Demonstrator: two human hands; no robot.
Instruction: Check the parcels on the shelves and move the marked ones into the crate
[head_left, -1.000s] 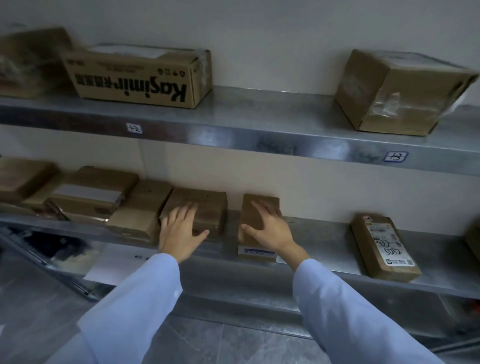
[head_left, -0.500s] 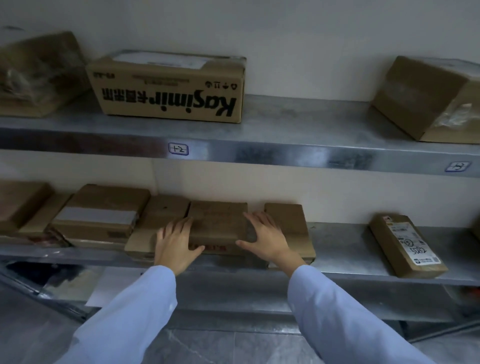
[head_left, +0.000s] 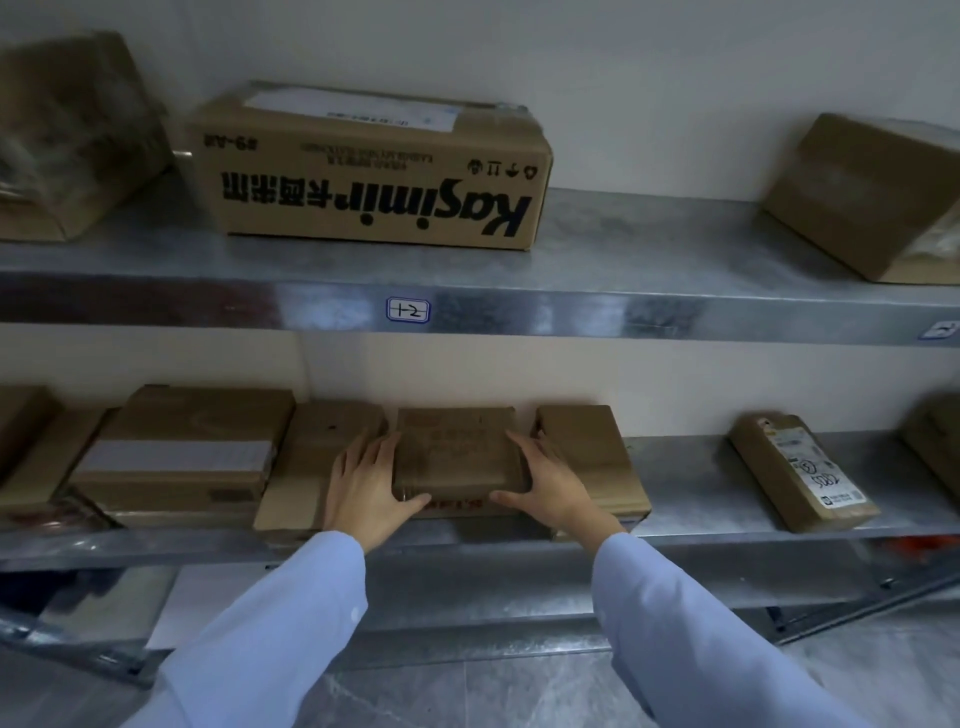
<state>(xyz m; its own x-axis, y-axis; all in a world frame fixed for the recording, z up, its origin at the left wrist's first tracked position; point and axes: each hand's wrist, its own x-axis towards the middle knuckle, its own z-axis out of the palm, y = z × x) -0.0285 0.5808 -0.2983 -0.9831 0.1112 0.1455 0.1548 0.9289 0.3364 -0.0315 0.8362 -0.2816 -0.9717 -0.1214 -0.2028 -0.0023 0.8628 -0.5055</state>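
Across the upper half of the frame runs the upper metal shelf (head_left: 623, 270), and the lower shelf (head_left: 685, 499) crosses the middle. Largest on top, left of centre, is a carton (head_left: 374, 171) printed "Kasimir" upside down beside Chinese characters; the white label on its lid is too blurred to read.

At the centre of the lower shelf lies the brown parcel (head_left: 457, 452), packed between a flat parcel (head_left: 322, 457) on its left and another (head_left: 587, 457) on its right. It looks like stiff taped cardboard, flat and probably light. The side edges are the natural hold, and the tape may be slick. Faint print on its top and red print on its front face cannot be read, so I cannot tell whether it is marked.

Both hands grasp it: the left hand (head_left: 363, 483) and the right hand (head_left: 550, 483) lay fingers along its sides, thumbs hooked over the near corners.

Right of centre, a small parcel (head_left: 800, 473) carries a white label with handwritten figures. Smallest, a shelf tag (head_left: 408, 310) reads "1-2". No crate shows.
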